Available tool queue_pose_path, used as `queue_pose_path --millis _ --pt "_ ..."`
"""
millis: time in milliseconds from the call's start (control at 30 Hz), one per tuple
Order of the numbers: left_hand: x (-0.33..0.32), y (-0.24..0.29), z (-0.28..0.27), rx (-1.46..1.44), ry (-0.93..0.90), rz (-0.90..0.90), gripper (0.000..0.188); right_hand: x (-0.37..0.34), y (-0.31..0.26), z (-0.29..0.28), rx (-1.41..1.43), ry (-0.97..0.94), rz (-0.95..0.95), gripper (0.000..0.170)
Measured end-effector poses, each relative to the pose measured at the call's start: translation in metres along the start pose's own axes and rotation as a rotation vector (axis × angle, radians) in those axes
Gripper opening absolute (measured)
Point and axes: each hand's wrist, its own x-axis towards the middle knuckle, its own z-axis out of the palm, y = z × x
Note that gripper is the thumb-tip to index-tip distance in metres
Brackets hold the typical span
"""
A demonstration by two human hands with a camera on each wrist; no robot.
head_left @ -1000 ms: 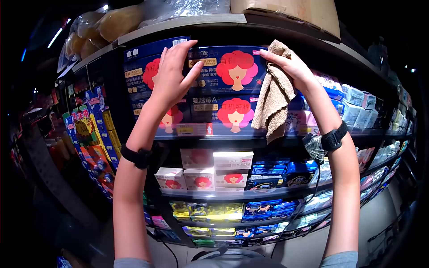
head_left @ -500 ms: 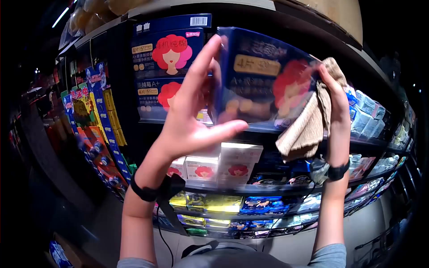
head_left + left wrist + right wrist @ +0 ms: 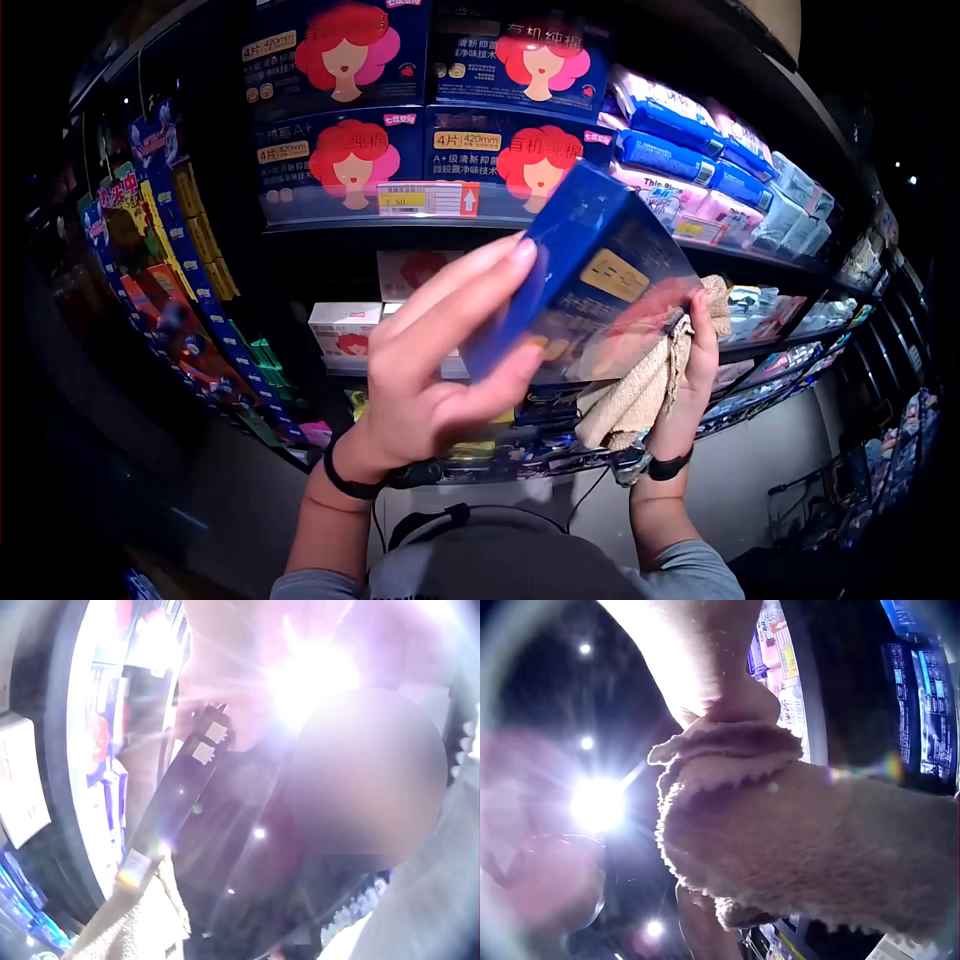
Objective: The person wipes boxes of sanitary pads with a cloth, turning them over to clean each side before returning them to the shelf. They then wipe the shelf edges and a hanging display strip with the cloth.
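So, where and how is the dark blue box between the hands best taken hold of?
Probably at its two opposite ends, one hand from each side. The dark blue box is wide and tilted; its flat left end faces the left hand, and the right hand grips the opposite end, together with the beige cloth.

Shop, in my remote view, matching boxes [image 3: 352, 163] stacked in rows, price label [image 3: 430, 199] on the shelf's [image 3: 330, 222] front edge, wrapped packs [image 3: 664, 154] farther right
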Motion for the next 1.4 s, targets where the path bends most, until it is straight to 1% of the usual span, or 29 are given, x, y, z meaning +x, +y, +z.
queue_pose_path --millis 67,100,167,233,267,300,367,533,567,633,667,700,733,767,800,833,900,933,967,1000,1033,1100,1133,1167,1233,1267,1300,1367,1400 --pt "-0.014 -0.015 -0.006 0.023 0.077 -0.143 0.046 -0.008 0.011 0.0 -0.188 0.241 -0.047 0.029" --pt "-0.022 -0.021 -0.008 -0.018 0.132 -0.248 0.047 -0.015 0.021 0.035 -0.223 0.138 -0.203 0.032" --pt "-0.04 -0.028 -0.014 -0.064 0.205 -0.431 0.048 -0.021 0.028 0.046 -0.454 -0.075 -0.177 0.038" --pt "-0.06 -0.041 -0.034 -0.217 0.249 -0.647 0.048 -0.024 0.036 0.055 -0.449 -0.189 -0.058 0.043" --pt "-0.07 -0.047 -0.04 -0.335 0.275 -0.697 0.047 -0.022 0.048 0.053 -0.461 -0.234 -0.098 0.044" --pt "-0.079 -0.051 -0.046 -0.452 0.307 -0.744 0.047 -0.024 0.05 0.07 -0.396 -0.289 -0.038 0.045" --pt "-0.095 -0.055 -0.058 -0.559 0.325 -0.79 0.044 -0.028 0.062 0.089 -0.488 -0.298 -0.045 0.049" --pt "-0.124 -0.047 -0.068 -0.772 0.407 -0.884 0.034 -0.054 0.097 0.128 -0.344 -0.148 0.01 0.055" --pt "-0.128 -0.042 -0.067 -0.766 0.429 -0.925 0.035 -0.06 0.1 0.137 -0.301 -0.108 0.043 0.06" --pt "-0.142 -0.041 -0.066 -0.878 0.439 -0.975 0.034 -0.065 0.107 0.142 -0.344 -0.159 0.025 0.071" --pt "-0.146 -0.036 -0.064 -0.91 0.49 -0.991 0.032 -0.065 0.12 0.14 -0.391 -0.169 -0.015 0.083" --pt "-0.152 -0.04 -0.063 -0.772 0.482 -1.151 0.03 -0.067 0.124 0.139 -0.384 -0.252 -0.012 0.088" --pt "-0.161 -0.025 -0.062 -0.778 0.468 -1.174 0.03 -0.073 0.124 0.14 -0.422 -0.261 0.064 0.089" --pt "-0.168 0.001 -0.06 -0.426 0.254 -1.071 0.03 -0.077 0.121 0.142 -0.464 -0.27 0.136 0.09" --pt "-0.175 0.019 -0.06 -0.088 0.044 -0.929 0.036 -0.077 0.124 0.143 -0.477 -0.236 0.059 0.091" --pt "-0.195 0.012 -0.064 -0.153 0.075 -1.024 0.037 -0.078 0.124 0.143 -0.443 -0.206 0.078 0.093" --pt "-0.198 0.013 -0.06 -0.391 0.05 -0.893 0.039 -0.086 0.124 0.139 -0.457 -0.181 0.068 0.094" --pt "-0.197 0.014 -0.055 -0.405 0.044 -0.889 0.039 -0.089 0.122 0.137 -0.469 -0.173 0.061 0.094" --pt "-0.183 0.019 -0.045 -0.565 0.235 -1.03 0.025 -0.094 0.12 0.135 -0.521 -0.171 0.05 0.095" --pt "-0.168 0.023 -0.038 -0.722 0.432 -1.169 0.031 -0.099 0.119 0.134 -0.571 -0.168 0.042 0.097" --pt "-0.151 0.017 -0.031 -0.468 0.448 -1.382 0.027 -0.103 0.118 0.136 -0.565 -0.151 0.05 0.1" --pt "-0.168 -0.02 -0.032 -0.645 0.327 -1.102 0.023 -0.111 0.125 0.132 -0.508 -0.162 -0.015 0.102" --pt "-0.172 -0.022 -0.03 -0.53 0.228 -0.989 0.025 -0.114 0.127 0.135 -0.558 -0.165 -0.063 0.103" --pt "-0.167 -0.027 -0.031 -0.461 0.183 -0.859 0.026 -0.12 0.122 0.137 -0.654 -0.192 -0.028 0.092" --pt "-0.168 -0.001 -0.027 -0.77 0.409 -1.06 0.031 -0.125 0.134 0.142 -0.855 -0.106 -0.075 0.074" --pt "-0.179 -0.001 -0.033 -1.057 0.42 -1.092 0.042 -0.123 0.141 0.152 -0.901 -0.058 -0.213 0.056" --pt "-0.152 0.016 -0.04 -0.344 -0.016 -0.677 0.05 -0.125 0.141 0.155 -0.894 -0.058 -0.206 0.056" --pt "-0.155 0.017 -0.051 -1.678 0.275 -0.962 0.07 -0.128 0.139 0.157 -0.88 0.103 -0.08 0.049" --pt "-0.156 0.024 -0.059 -1.353 0.241 -1.063 0.092 -0.128 0.14 0.157 -0.928 0.106 -0.063 0.046"
